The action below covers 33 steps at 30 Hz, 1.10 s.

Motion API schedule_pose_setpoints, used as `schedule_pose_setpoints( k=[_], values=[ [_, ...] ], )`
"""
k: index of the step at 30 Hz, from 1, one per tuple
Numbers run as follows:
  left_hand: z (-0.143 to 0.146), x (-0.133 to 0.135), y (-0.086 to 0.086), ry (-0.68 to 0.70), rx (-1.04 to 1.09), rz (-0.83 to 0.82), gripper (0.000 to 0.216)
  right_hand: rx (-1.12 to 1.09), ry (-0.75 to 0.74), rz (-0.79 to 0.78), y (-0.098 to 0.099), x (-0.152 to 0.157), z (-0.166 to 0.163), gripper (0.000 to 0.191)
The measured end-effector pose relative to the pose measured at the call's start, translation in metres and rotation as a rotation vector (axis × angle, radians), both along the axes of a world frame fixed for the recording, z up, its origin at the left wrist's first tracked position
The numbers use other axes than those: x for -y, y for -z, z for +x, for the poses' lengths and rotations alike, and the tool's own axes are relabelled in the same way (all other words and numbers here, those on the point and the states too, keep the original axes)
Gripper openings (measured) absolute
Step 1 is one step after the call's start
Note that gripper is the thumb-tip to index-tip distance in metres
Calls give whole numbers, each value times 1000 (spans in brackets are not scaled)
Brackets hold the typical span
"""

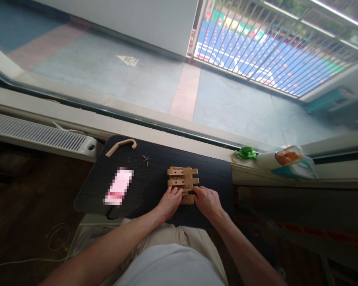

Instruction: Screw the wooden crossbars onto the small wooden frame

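A light wooden block (191, 200) lies on a dark tabletop, with pale wooden strips across it. The upper strip (183, 172) and the middle strip (183, 181) show dark round marks and stick out to the right. At the block's lower left, my left hand (170, 203) presses its closed fingers on the end of a third, lower strip (186, 192). On the right side my right hand (208, 201) pinches a small dark-ended thing (191, 192) against that strip; its kind is hidden by the fingers.
A curved wooden hook (122, 145) lies at the back left of the black table (155, 171). Several small screws or nails (146, 159) are near it. A blurred pink rectangle (119, 186) sits left. Along the sill are a green item (245, 153) and a white package (282, 158).
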State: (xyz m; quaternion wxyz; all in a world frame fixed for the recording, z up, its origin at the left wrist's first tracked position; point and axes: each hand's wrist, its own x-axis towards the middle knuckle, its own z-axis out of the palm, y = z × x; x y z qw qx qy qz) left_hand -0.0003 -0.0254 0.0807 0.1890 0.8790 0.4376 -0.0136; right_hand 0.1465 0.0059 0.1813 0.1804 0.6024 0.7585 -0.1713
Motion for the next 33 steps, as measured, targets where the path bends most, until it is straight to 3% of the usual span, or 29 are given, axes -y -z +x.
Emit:
schedule_pose_setpoints(
  k=[11,18,22,33],
  values=[
    [10,2,-19,-121,62,0,26,-64,-90,-13,4,3,7,20],
    [16,11,-32,-471,59,-27,15,-97,-143,15,5,10,11,17],
    [18,11,-31,-605,14,-8,9,-102,-178,17,4,9,14,16],
    [12,22,-5,-634,-10,-41,38,-91,-280,20,14,4,20,18]
  ],
)
